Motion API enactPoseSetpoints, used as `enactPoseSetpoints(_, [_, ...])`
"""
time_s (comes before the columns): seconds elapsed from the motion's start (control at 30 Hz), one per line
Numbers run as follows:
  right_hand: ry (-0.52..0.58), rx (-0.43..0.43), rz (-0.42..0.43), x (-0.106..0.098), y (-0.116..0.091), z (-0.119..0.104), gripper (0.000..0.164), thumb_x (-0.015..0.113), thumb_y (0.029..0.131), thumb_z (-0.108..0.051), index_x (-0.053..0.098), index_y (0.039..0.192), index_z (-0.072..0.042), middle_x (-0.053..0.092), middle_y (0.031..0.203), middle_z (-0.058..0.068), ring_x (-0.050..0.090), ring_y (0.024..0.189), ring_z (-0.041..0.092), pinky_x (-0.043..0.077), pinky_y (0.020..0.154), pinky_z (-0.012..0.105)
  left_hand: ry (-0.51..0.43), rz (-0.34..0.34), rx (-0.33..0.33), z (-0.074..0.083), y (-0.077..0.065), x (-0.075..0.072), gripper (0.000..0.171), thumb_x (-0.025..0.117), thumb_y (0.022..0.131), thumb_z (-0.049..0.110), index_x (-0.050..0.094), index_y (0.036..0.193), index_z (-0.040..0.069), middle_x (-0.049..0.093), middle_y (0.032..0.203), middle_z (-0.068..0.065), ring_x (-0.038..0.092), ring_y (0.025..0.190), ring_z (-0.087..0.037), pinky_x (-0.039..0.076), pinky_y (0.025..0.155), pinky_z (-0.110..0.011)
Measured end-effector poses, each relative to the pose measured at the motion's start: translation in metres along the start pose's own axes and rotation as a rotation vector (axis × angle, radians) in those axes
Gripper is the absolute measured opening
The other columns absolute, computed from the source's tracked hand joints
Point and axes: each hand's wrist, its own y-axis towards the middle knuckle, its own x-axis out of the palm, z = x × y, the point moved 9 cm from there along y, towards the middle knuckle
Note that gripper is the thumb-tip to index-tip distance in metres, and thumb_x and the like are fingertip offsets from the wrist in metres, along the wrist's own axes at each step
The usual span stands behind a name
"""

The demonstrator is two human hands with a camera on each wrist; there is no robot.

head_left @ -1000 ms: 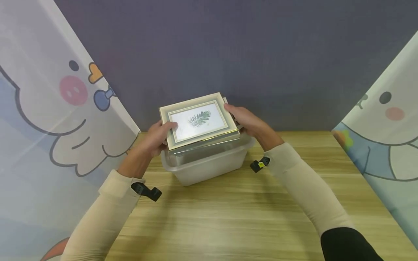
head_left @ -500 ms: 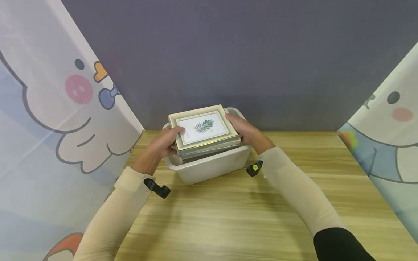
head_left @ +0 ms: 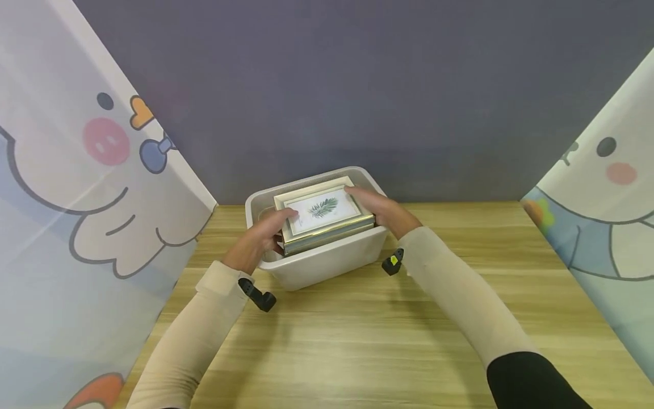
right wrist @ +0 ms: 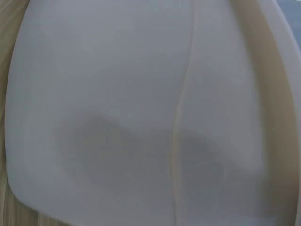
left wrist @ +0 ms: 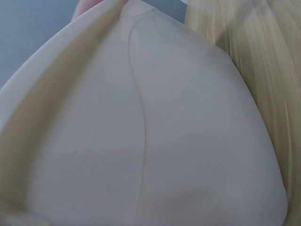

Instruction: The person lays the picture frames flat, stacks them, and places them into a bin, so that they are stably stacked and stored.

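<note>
A stack of picture frames (head_left: 323, 207) sits level within the mouth of a white plastic bin (head_left: 327, 264). The top one has a cream and gold border round a green leaf print. My left hand (head_left: 261, 234) grips the stack's left side, thumb over the top frame. On the opposite side my right hand (head_left: 379, 209) holds it, thumb on the upper border. Fingers lower down are partly hidden by the bin and frames. Both wrist views are mostly filled by the bin's pale wall (left wrist: 188, 117); a bit of finger (left wrist: 86, 6) shows at the top of the left one.
The bin stands on a wood-grain table (head_left: 347, 335), close to a dark grey back wall (head_left: 327, 91). Cartoon-printed panels rise at the left (head_left: 46, 238) and right (head_left: 603, 227). Each wrist carries a small black camera (head_left: 258, 295).
Both hands have lowered the picture frames from above the bin down into its opening. The bin's far rim now shows behind the stack. The head view has shifted slightly.
</note>
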Motion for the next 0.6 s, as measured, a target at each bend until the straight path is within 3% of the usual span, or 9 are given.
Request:
enactPoseSetpoints(0.03, [-0.014, 0.008, 0.001, -0.001, 0.001, 0.001, 0.074, 0.032, 0.105, -0.06, 0.011, 0.165, -0.022, 0.013, 0.171, 0.009, 0.027, 0.152, 0.033, 0.023, 0.126, 0.052, 0.004, 0.0, -0.009, -0.002, 0.001, 0.0, 0.031, 0.048, 0.101, 0.04, 0.057, 0.101, 0.01, 0.063, 0.083, -0.004, 0.063, 0.07, -0.02, 0.056, 0.063, -0.045])
enactPoseSetpoints(0.1, [-0.031, 0.017, -0.004, -0.001, 0.003, 0.004, 0.073, 0.033, 0.105, -0.059, 0.017, 0.164, -0.019, 0.02, 0.169, 0.012, 0.034, 0.147, 0.033, 0.029, 0.124, 0.05, 0.002, -0.01, -0.027, -0.005, 0.004, 0.001, 0.033, 0.047, 0.101, 0.041, 0.056, 0.101, 0.01, 0.063, 0.084, -0.005, 0.064, 0.07, -0.021, 0.056, 0.064, -0.045])
enactPoseSetpoints(0.13, [-0.059, 0.02, -0.008, -0.002, 0.002, 0.003, 0.075, 0.034, 0.105, -0.059, 0.012, 0.165, -0.019, 0.014, 0.171, 0.009, 0.029, 0.15, 0.031, 0.025, 0.126, 0.049, -0.003, -0.019, -0.033, -0.005, 0.005, 0.003, 0.033, 0.046, 0.101, 0.041, 0.056, 0.101, 0.01, 0.063, 0.084, -0.004, 0.063, 0.07, -0.02, 0.055, 0.065, -0.045])
enactPoseSetpoints(0.23, [-0.083, 0.039, -0.012, -0.003, 0.001, 0.002, 0.07, 0.037, 0.105, -0.058, 0.033, 0.158, -0.012, 0.037, 0.16, 0.012, 0.046, 0.136, 0.027, 0.035, 0.119, 0.045, -0.011, -0.041, -0.058, -0.005, 0.007, 0.005, 0.034, 0.044, 0.101, 0.041, 0.056, 0.098, 0.009, 0.063, 0.079, -0.003, 0.063, 0.069, -0.02, 0.054, 0.066, -0.044])
enactPoseSetpoints(0.33, [-0.085, 0.054, -0.019, -0.002, 0.0, 0.002, 0.062, 0.042, 0.105, -0.055, 0.049, 0.145, -0.009, 0.058, 0.133, 0.007, 0.059, 0.113, 0.018, 0.045, 0.107, 0.036, -0.005, -0.044, -0.076, -0.005, 0.008, 0.006, 0.035, 0.042, 0.102, 0.04, 0.056, 0.099, 0.009, 0.066, 0.074, -0.002, 0.064, 0.066, -0.019, 0.053, 0.065, -0.043])
enactPoseSetpoints(0.37, [-0.072, 0.058, -0.02, -0.001, 0.001, 0.002, 0.058, 0.043, 0.105, -0.054, 0.054, 0.138, -0.009, 0.061, 0.12, 0.004, 0.061, 0.1, 0.016, 0.048, 0.099, 0.033, -0.003, -0.04, -0.077, -0.005, 0.008, 0.006, 0.034, 0.042, 0.103, 0.04, 0.056, 0.099, 0.009, 0.066, 0.073, -0.002, 0.064, 0.065, -0.019, 0.053, 0.064, -0.044])
enactPoseSetpoints(0.43, [-0.075, 0.065, -0.025, -0.001, 0.002, 0.003, 0.055, 0.043, 0.105, -0.054, 0.056, 0.134, -0.008, 0.061, 0.11, -0.001, 0.06, 0.093, 0.011, 0.048, 0.093, 0.029, -0.005, -0.044, -0.074, -0.005, 0.007, 0.007, 0.033, 0.041, 0.103, 0.038, 0.056, 0.101, 0.008, 0.067, 0.073, -0.002, 0.066, 0.064, -0.019, 0.054, 0.064, -0.044])
enactPoseSetpoints(0.6, [-0.071, 0.083, -0.048, 0.004, 0.003, 0.005, 0.058, 0.041, 0.106, -0.053, 0.053, 0.139, -0.007, 0.062, 0.11, 0.0, 0.061, 0.093, 0.012, 0.05, 0.092, 0.028, -0.068, -0.109, -0.086, -0.008, 0.005, 0.015, 0.031, 0.038, 0.105, 0.035, 0.052, 0.106, 0.008, 0.067, 0.081, -0.002, 0.067, 0.073, -0.019, 0.055, 0.073, -0.043])
